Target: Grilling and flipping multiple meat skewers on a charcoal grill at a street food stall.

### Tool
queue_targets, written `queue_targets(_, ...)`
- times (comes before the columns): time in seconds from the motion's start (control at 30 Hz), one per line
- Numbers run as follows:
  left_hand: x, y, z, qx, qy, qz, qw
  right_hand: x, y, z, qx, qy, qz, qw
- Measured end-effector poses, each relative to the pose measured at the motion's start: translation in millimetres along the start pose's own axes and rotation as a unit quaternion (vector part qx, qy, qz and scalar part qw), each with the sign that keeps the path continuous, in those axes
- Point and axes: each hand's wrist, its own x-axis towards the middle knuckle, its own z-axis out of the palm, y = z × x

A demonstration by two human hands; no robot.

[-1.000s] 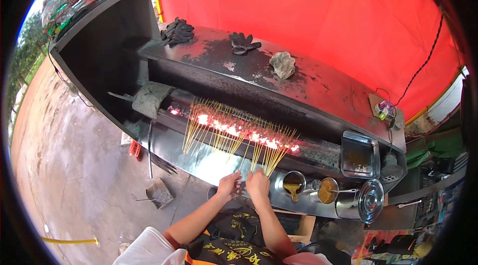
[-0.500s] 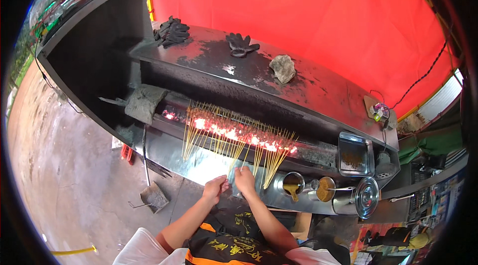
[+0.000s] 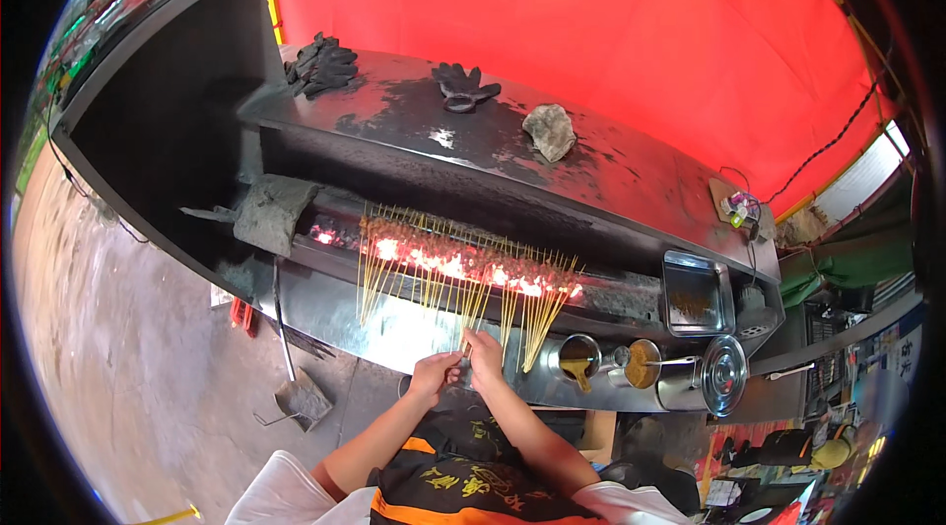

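Observation:
A row of meat skewers point(image 3: 473, 251) lies across a long charcoal grill point(image 3: 616, 300), over glowing coals, bare sticks pointing toward me. My right hand point(image 3: 484, 361) is at the stick ends of the middle bunch, its fingers closed around a skewer end. Beside it, almost touching, my left hand point(image 3: 432, 375) has its fingers curled and pressed together. Whatever the left fingers hold, if anything, is too small to make out. Both hands are over the grill's near metal ledge point(image 3: 389, 328).
Black gloves point(image 3: 323, 66), another glove point(image 3: 463, 87) and a stone point(image 3: 550, 132) lie on the back shelf. At right are a metal tray point(image 3: 698, 308), a pot with a brush point(image 3: 578, 359), a seasoning cup point(image 3: 643, 364) and a lidded pot point(image 3: 680, 390). A long-handled shovel point(image 3: 304, 400) leans at left.
The whole view has shifted slightly, with the grill sliding left in the picture. My left hand has come a little closer to the right, which stays by the skewer ends.

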Motion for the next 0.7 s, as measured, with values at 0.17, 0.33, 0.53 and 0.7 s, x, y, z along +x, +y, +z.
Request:
queue_targets(0.17,2.4,0.9,-3.9,-0.067,0.012,-0.011,0.998,5.8,8.2,-8.9,0.069,0.012,0.035,0.997)
queue_targets(0.33,11.0,-0.7,-11.3,-0.081,0.011,-0.03,0.996,7.5,14.4,-14.3,0.079,-0.015,0.074,0.994)
queue_targets(0.53,23.1,-2.3,-18.9,-0.112,-0.01,-0.107,0.988,5.7,20.7,-8.4,-0.015,0.038,0.016,0.999)
queue_targets(0.7,12.1,5.1,-8.5,-0.059,0.029,-0.094,0.993,6.6,20.4,-2.5,-0.002,0.098,-0.029,0.995)
